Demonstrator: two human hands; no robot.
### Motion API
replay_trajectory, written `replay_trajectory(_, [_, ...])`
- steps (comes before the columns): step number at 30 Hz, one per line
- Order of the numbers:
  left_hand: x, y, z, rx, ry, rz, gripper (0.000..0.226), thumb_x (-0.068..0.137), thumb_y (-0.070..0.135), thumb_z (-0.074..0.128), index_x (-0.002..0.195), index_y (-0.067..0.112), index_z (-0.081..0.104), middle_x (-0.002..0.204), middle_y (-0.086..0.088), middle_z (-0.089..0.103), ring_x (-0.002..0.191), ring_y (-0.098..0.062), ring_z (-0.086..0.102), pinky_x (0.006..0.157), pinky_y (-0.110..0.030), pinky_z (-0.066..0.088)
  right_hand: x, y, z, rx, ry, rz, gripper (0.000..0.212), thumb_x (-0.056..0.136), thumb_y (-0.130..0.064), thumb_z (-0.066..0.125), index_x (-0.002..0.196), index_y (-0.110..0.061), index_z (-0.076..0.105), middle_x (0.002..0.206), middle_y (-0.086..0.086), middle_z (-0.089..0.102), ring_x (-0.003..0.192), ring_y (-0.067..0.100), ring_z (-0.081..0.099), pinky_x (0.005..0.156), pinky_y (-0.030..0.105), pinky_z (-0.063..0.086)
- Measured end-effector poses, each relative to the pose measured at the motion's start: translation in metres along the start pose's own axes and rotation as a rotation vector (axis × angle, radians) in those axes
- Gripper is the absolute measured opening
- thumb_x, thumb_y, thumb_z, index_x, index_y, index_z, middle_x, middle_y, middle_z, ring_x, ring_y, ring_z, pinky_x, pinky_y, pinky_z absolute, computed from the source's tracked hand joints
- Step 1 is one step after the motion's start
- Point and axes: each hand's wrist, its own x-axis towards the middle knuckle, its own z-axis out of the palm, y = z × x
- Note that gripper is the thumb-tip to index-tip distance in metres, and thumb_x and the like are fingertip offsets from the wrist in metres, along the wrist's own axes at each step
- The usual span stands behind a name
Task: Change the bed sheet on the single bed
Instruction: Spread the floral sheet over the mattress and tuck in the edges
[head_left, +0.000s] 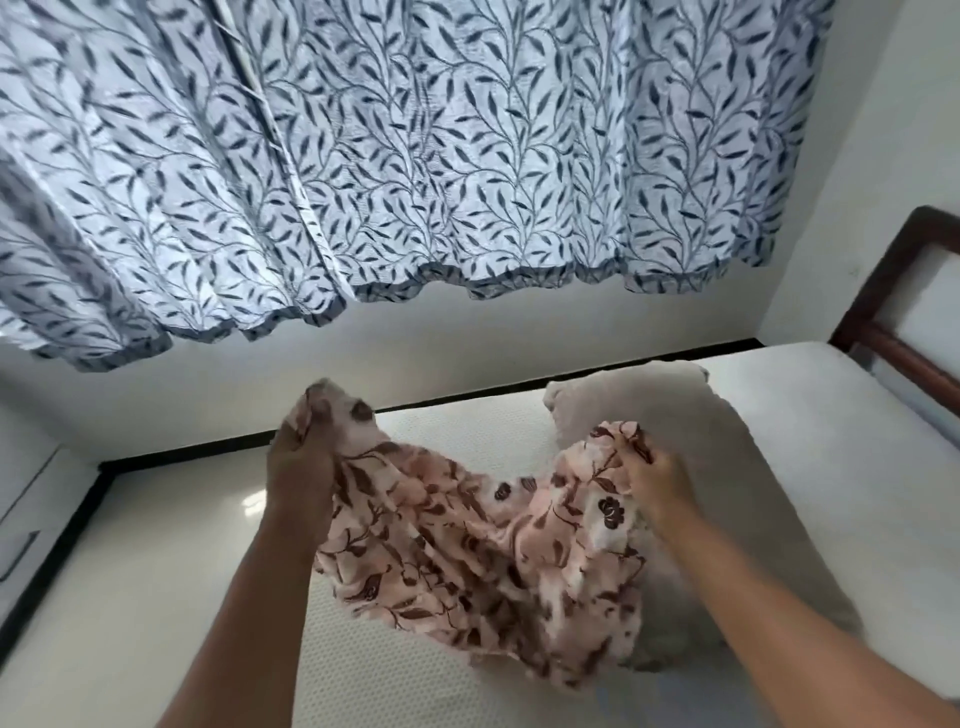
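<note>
Bedding, mid-change: one bare white mattress on a single bed, one dark wooden headboard at its far right corner, one white pillow lying toward the head end, and one pink floral cover bunched against the pillow's near side. The cover looks sized for the pillow, though whether it is going on or coming off cannot be told. No sheet is spread on the mattress, so the task's main step appears undone. Left hand, one, holds a gathered corner of the floral cover raised over the bed's far edge, fingers curled tight on the cloth. Right hand, one, grips the opposite edge where it meets the pillow, fingers clamped on a fold. Surroundings: one run of blue leaf-print curtain hanging on the wall beyond the far edge, and pale tiled floor along the bed's left side. Risks, as judgement: the cloth is thin and bunched, so a fold could slip from either grip and trail over the left edge onto the floor; a pull against the pillow's soft bulk could drag the pillow toward the near edge; uneven tension between the two hands could twist the opening and snag it on a pillow corner.
</note>
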Motion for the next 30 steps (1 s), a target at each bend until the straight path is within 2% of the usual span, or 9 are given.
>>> replay_trajectory(5, [0.005, 0.04, 0.002, -0.004, -0.339, 0.057, 0.012, 0.096, 0.034, 0.066, 0.102, 0.023, 0.067, 0.085, -0.003, 0.064, 0.078, -0.02, 0.061, 0.07, -0.036, 0.055, -0.01, -0.025, 0.045, -0.177, -0.136, -0.101, 0.014, 0.104, -0.032, 0.056, 0.103, -0.035, 0.07, 0.091, -0.019, 0.07, 0.082, 0.0, 0.064, 0.066, 0.012, 0.048])
replay_trajectory(8, [0.005, 0.04, 0.007, 0.36, -0.701, 0.082, 0.033, 0.095, 0.025, 0.067, 0.127, 0.02, 0.061, 0.099, 0.001, 0.064, 0.085, -0.006, 0.063, 0.079, -0.026, 0.054, -0.014, -0.04, 0.07, -0.588, -0.276, -0.036, 0.03, 0.102, -0.046, 0.05, 0.079, -0.029, 0.059, 0.076, -0.011, 0.061, 0.079, 0.014, 0.06, 0.068, 0.029, 0.045])
replay_trajectory(10, [-0.006, 0.034, 0.017, 0.777, -0.901, 0.148, 0.035, 0.094, 0.02, 0.068, 0.128, 0.025, 0.061, 0.098, 0.015, 0.065, 0.085, 0.012, 0.062, 0.084, -0.014, 0.051, -0.024, -0.058, 0.094, -0.592, -0.328, -0.052, 0.047, 0.101, -0.056, 0.047, 0.066, -0.024, 0.05, 0.066, -0.008, 0.053, 0.071, 0.016, 0.053, 0.065, 0.033, 0.04])
replay_trajectory(11, [-0.014, 0.029, 0.024, 1.01, -0.947, 0.188, 0.033, 0.092, 0.026, 0.07, 0.125, 0.03, 0.063, 0.096, 0.018, 0.065, 0.086, 0.01, 0.063, 0.08, -0.012, 0.049, -0.031, -0.068, 0.107, -0.494, -0.405, -0.035, 0.052, 0.099, -0.063, 0.046, 0.066, -0.022, 0.051, 0.067, -0.005, 0.052, 0.069, 0.018, 0.052, 0.064, 0.032, 0.041])
replay_trajectory(14, [-0.034, 0.008, 0.026, 1.379, -1.104, 0.215, 0.033, 0.089, 0.031, 0.067, 0.121, 0.021, 0.063, 0.106, -0.001, 0.07, 0.095, -0.021, 0.066, 0.078, -0.028, 0.049, -0.051, -0.078, 0.144, -0.107, -0.73, 0.45, 0.053, 0.091, -0.065, 0.061, 0.07, -0.016, 0.061, 0.062, 0.006, 0.054, 0.056, 0.02, 0.051, 0.054, 0.027, 0.048])
replay_trajectory(18, [-0.046, -0.018, 0.001, 1.456, -1.277, 0.107, 0.042, 0.09, 0.032, 0.067, 0.126, 0.015, 0.057, 0.123, -0.011, 0.064, 0.108, -0.029, 0.06, 0.088, -0.035, 0.048, -0.062, -0.054, 0.164, -0.456, -0.903, 0.468, 0.018, 0.077, -0.023, 0.073, 0.08, -0.007, 0.065, 0.066, 0.008, 0.061, 0.053, 0.017, 0.059, 0.051, 0.028, 0.047])
replay_trajectory(23, [-0.047, -0.04, -0.038, 1.347, -1.195, 0.045, 0.066, 0.09, 0.033, 0.07, 0.145, 0.018, 0.036, 0.135, -0.009, 0.06, 0.118, -0.029, 0.059, 0.098, -0.04, 0.05, -0.077, -0.052, 0.19, -0.592, -0.696, 0.431, 0.022, 0.101, -0.023, 0.06, 0.085, -0.008, 0.067, 0.067, 0.007, 0.066, 0.054, 0.016, 0.06, 0.056, 0.027, 0.05])
replay_trajectory(28, [-0.05, -0.045, -0.047, 1.063, -1.068, -0.016, 0.11, 0.09, 0.03, 0.07, 0.157, 0.028, -0.018, 0.147, 0.0, 0.045, 0.13, -0.028, 0.052, 0.1, -0.027, 0.042, -0.079, -0.086, 0.204, -0.433, -0.365, 0.138, 0.034, 0.107, -0.021, 0.044, 0.075, -0.017, 0.055, 0.075, 0.002, 0.058, 0.067, 0.017, 0.059, 0.059, 0.022, 0.055])
replay_trajectory(30, [-0.059, -0.059, -0.044, 1.084, -1.054, 0.009, 0.096, 0.088, 0.033, 0.067, 0.157, 0.027, 0.001, 0.147, -0.011, 0.043, 0.133, -0.035, 0.046, 0.109, -0.033, 0.037, -0.072, -0.103, 0.205, -0.127, -0.37, 0.113, 0.038, 0.108, -0.021, 0.043, 0.078, -0.011, 0.063, 0.074, 0.007, 0.064, 0.07, 0.022, 0.063, 0.068, 0.035, 0.059])
